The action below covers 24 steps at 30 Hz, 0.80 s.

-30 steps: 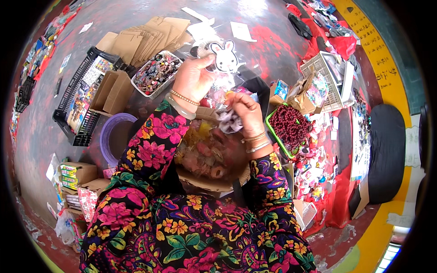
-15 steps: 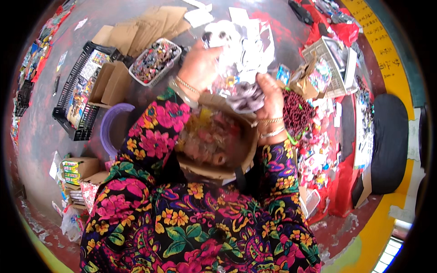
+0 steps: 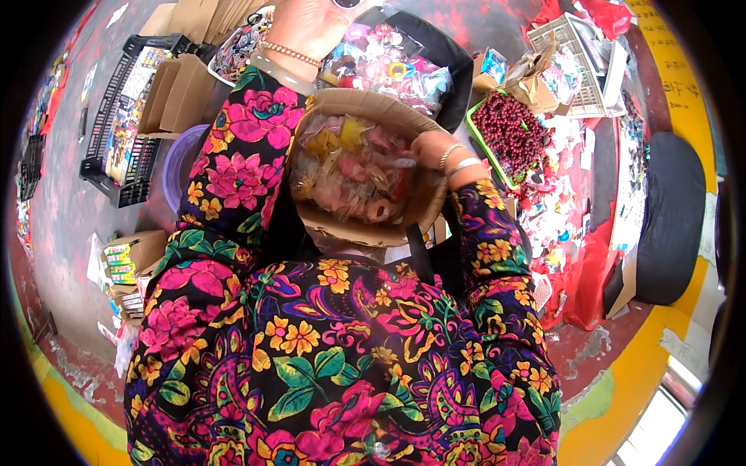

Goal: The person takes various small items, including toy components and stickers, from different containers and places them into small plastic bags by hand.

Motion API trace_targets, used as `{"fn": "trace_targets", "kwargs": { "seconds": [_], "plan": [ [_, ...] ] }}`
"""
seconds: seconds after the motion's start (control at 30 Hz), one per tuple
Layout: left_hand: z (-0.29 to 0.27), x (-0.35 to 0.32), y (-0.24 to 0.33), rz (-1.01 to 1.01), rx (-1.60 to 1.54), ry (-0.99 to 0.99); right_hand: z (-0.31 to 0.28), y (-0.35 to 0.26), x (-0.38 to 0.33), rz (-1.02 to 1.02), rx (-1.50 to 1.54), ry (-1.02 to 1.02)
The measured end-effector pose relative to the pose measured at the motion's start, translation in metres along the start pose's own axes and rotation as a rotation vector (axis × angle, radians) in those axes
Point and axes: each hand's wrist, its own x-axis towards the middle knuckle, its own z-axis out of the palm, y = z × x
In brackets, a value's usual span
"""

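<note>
My left hand (image 3: 307, 33) is raised at the top edge, which cuts off most of its fingers. Against it shows a dark round spot (image 3: 346, 2); what it belongs to is out of view. Below, an open cardboard box (image 3: 365, 99) stands in front of my body. Inside lie several clear plastic packets (image 3: 353, 171) with pink, yellow and red contents. My right hand (image 3: 437, 149) reaches over the box's right wall, its fingers curled just inside; anything in them is hidden.
Behind the box is a black container (image 3: 458, 62) of wrapped trinkets. Dark red beads (image 3: 509, 128) fill a green tray (image 3: 486, 151) at right. On the left are a black crate (image 3: 105, 167), a brown carton (image 3: 186, 97) and a purple basin (image 3: 177, 167). A black cushion-like seat (image 3: 668, 217) stands far right.
My left hand has moved up to the top edge with the white fluffy, dark-spotted thing. My right hand has come down into the box; the greyish-lilac scrunchie it held no longer shows.
</note>
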Motion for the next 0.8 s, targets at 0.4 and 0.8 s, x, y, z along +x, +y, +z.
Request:
{"fn": "trace_targets", "kwargs": {
  "seconds": [0.4, 0.8],
  "plan": [
    [-0.001, 0.002, 0.004, -0.019, -0.023, -0.116, 0.125, -0.019, 0.059, 0.221, 0.174, -0.488],
    [0.011, 0.004, 0.009, -0.318, -0.952, 0.055, 0.139, 0.029, 0.092, 0.245, 0.132, -0.229]
  ]
}}
